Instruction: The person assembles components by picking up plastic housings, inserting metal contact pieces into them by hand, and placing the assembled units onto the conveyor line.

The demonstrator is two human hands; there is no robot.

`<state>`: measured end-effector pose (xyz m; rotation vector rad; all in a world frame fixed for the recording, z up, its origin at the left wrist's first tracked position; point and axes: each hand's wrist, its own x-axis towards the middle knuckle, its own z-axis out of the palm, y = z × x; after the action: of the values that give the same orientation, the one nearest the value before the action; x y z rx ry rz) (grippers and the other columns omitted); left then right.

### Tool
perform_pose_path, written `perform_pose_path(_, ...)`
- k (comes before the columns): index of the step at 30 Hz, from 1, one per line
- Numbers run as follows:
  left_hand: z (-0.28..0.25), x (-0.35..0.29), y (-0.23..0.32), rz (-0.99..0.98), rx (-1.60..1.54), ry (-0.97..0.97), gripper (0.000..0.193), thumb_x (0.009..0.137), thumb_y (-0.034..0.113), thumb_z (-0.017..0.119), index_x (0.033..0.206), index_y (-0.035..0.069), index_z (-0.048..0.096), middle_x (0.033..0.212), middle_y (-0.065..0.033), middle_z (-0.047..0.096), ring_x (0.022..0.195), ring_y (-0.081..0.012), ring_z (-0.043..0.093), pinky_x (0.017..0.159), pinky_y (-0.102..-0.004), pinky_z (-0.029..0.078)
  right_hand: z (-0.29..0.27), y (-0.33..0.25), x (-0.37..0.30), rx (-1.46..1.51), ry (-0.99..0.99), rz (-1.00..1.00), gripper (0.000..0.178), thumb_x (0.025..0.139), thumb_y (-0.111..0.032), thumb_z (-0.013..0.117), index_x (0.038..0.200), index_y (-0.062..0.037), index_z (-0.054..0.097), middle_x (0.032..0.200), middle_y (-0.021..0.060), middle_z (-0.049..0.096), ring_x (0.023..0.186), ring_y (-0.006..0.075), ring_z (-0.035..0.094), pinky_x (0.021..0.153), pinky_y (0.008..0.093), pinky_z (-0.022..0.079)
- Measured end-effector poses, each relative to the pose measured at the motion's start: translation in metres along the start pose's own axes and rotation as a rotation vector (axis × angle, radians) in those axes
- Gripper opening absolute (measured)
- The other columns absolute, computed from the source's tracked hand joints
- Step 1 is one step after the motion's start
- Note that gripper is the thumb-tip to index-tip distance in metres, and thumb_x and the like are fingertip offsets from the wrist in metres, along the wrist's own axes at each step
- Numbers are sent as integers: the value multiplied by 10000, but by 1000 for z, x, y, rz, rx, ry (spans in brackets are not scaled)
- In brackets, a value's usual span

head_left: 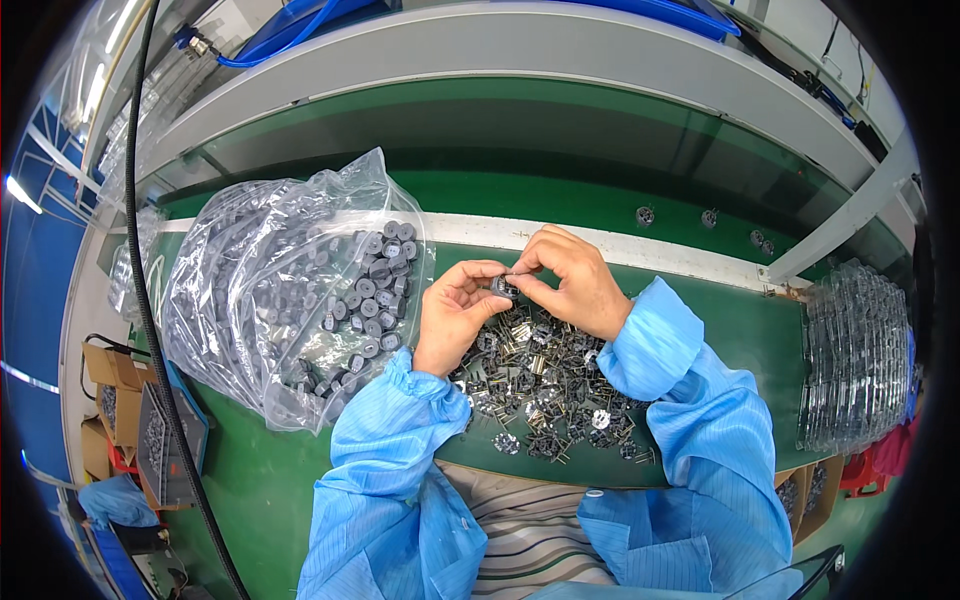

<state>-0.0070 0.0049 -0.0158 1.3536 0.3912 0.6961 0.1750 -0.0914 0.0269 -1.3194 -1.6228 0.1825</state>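
Observation:
Over the green table, my left hand [458, 312] is closed, its thumb and fingers pinching a small dark round part [504, 287]. My right hand [575, 282] meets it from the other side, thumb and forefinger pinched at the part's upper edge; whether a second small piece sits between them is hidden. Just below both hands spreads a heap of small shiny components with metal pins [545, 385]. To the left lies a clear plastic bag [225, 260], with many dark grey round caps [370, 305] in and at its mouth.
Stacked clear plastic trays [858, 360] stand at the right table edge. Several loose components [645, 216] lie beyond the white strip [690, 262]. A black cable [133, 200] hangs down on the left, near cardboard boxes [115, 375]. A grey shelf beam [520, 45] crosses the back.

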Motion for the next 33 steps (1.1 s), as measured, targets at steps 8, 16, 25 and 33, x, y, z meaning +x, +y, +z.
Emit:
perform_pose_path(8,4,-1,-8,115,-86,-1,358,801,-230,663,1111,-55,635,1187,-118,616,1038,-161,633,892,-295,592,2,-7,-3,-151,10,-94,186,774,-72,765,815,-35,588,778,96,594,778,293,601,661,415,482)
perform_pose_path(16,5,0,-7,133,-78,-4,347,787,-240,663,1085,-63,644,1174,-124,624,1053,-167,628,895,-303,600,0,-5,-4,-55,-31,7,185,788,-67,757,812,-27,578,791,106,583,798,299,599,684,415,484)
perform_pose_path(25,7,-1,-6,214,-54,-6,336,779,-208,691,1065,-33,666,1178,-146,644,1046,-191,639,900,-310,591,6,-16,-5,-12,-9,68,164,827,-22,719,901,-6,573,862,117,588,851,289,617,766,377,507)
perform_pose_path(33,-30,10,2,365,887,314,494,731,65,833,1182,69,634,1162,-136,591,1139,-334,550,987,-436,429,-28,72,5,-96,164,206,127,858,28,683,984,19,671,876,136,687,782,255,708,690,351,557)
